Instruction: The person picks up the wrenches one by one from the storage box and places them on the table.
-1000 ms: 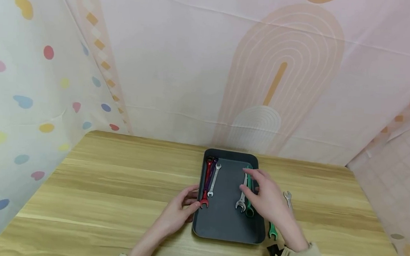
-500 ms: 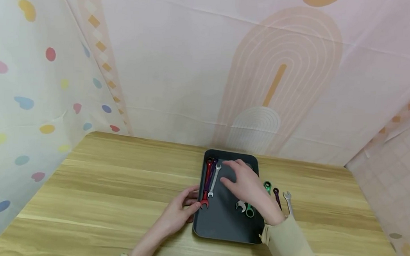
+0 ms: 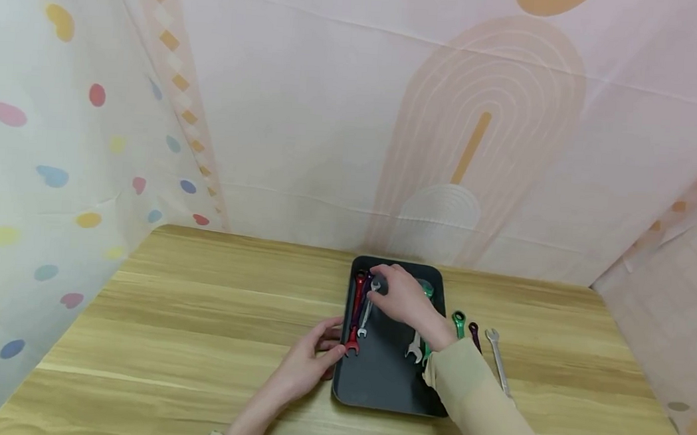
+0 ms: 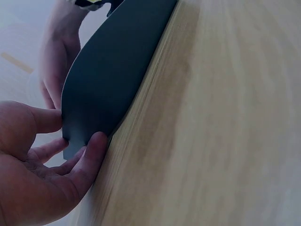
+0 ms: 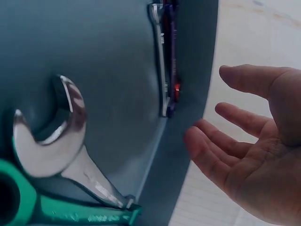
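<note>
A dark grey tray (image 3: 380, 389) lies on the wooden table. My left hand (image 3: 305, 364) holds its left side, thumb at the rim and fingers against the outer wall (image 4: 113, 70). Along that side inside lie a red wrench (image 3: 352, 346), a purple wrench (image 3: 359, 308) and a small silver wrench (image 3: 364, 325). My right hand (image 3: 408, 302) is over the tray, fingertips near the small silver wrench's far end; in the right wrist view its fingers are spread and hold nothing. Under the right forearm, a larger silver wrench (image 5: 51, 153) and a green wrench (image 5: 70, 212) are partly hidden.
Right of the tray, a green wrench (image 3: 458, 321), a purple wrench (image 3: 474, 333) and a silver wrench (image 3: 497, 358) lie on the table (image 3: 228, 316), partly behind the right sleeve. A patterned cloth (image 3: 293, 141) hangs behind the table.
My right hand has moved left across the tray, from the larger silver and green wrenches to the small silver wrench. My left hand stays at the tray's left side.
</note>
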`<state>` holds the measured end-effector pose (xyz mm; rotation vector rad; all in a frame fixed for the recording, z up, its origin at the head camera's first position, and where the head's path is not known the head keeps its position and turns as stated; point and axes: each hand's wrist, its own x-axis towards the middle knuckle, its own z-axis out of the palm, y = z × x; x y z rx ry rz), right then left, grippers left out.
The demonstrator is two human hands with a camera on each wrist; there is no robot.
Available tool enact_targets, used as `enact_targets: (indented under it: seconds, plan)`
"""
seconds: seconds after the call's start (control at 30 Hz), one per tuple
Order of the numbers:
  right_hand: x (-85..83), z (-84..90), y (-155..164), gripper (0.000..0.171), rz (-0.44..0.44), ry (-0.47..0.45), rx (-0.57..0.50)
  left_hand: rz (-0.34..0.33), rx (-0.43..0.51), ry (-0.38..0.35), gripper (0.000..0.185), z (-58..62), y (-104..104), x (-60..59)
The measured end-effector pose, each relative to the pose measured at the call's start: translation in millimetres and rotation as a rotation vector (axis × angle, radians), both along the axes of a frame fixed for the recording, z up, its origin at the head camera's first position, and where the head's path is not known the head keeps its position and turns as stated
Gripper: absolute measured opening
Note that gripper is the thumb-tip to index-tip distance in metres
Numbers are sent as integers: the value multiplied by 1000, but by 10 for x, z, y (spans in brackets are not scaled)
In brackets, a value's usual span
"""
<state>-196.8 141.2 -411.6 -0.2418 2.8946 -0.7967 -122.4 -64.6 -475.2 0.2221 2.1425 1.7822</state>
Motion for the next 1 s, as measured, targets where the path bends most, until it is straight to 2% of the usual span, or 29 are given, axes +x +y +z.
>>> enact_targets:
  seconds: [0.23,0.4,0.77,1.0]
  plan:
    - [-120,-165,25,44,-51,-7,-9,-12,3,0,51,8,23,12]
    - [-143,-246,17,43,-75,0,-18,-17,3,8,50,6,29,19]
    - [-153,-296,-35,48,-101,21,42,-21,6,1,51,16,25,24]
    - [-161,-283,-18,52,-100,-16,15,-26,-1,6,51,13,14,20]
